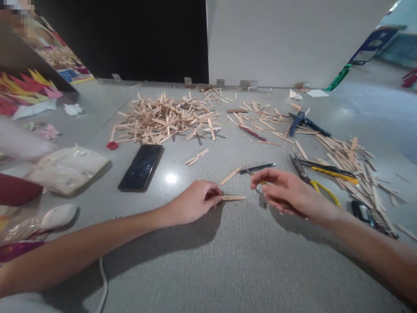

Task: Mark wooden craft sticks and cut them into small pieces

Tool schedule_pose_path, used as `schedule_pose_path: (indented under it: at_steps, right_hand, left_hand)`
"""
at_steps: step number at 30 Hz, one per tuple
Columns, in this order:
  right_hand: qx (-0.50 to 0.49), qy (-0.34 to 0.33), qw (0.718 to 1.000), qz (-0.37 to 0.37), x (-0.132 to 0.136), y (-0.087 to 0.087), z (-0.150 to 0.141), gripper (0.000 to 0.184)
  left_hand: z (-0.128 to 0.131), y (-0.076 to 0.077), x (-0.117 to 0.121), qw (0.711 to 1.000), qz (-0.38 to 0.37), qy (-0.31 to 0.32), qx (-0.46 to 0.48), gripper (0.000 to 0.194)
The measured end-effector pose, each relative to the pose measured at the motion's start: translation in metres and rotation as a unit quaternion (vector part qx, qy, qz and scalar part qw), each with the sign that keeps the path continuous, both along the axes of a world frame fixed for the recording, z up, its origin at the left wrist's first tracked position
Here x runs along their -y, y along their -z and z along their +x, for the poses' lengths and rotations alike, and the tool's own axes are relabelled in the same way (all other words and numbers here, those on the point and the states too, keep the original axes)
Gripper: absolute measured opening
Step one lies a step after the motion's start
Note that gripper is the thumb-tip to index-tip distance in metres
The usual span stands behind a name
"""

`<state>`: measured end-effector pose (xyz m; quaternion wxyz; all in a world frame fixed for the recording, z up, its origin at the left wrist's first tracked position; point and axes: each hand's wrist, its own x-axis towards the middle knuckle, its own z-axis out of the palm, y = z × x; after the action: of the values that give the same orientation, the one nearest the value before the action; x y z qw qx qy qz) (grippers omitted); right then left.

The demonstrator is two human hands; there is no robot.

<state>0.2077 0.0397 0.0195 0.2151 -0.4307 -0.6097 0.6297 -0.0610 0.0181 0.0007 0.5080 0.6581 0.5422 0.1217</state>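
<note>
My left hand point(202, 198) pinches one end of a wooden craft stick point(233, 198); the stick's free end points right, low over the grey table. To its right, my right hand point(286, 191) has curled fingers around a slim, partly yellowish thing, mostly hidden and too blurred to name. A black pen point(258, 168) lies just beyond those fingertips. Another craft stick point(231, 175) rests at a slant between the pen and my left hand. Farther back, a pair of sticks point(197, 157) lies side by side.
A big heap of craft sticks point(163, 117) lies at the back, with more sticks point(355, 169) at right. Yellow-handled scissors point(306, 174), a black-and-yellow cutter point(335, 171) and blue-handled pliers point(298, 121) lie nearby. At left are a phone point(141, 168) and a white mouse point(59, 216).
</note>
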Motion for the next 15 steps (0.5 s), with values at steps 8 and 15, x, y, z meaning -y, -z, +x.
schedule_pose_path:
  at_steps: [8,15]
  right_hand:
    - [0.238,-0.126,0.897,0.351,0.018,0.008,-0.004,0.025]
    - [0.353,-0.229,0.783,0.457,0.029,0.010,0.002,0.036]
  left_hand:
    - [-0.001,0.004,0.000,0.997,-0.062,0.013,0.039,0.030]
    - [-0.001,0.007,-0.001,0.995,-0.072,0.038,0.050,0.030]
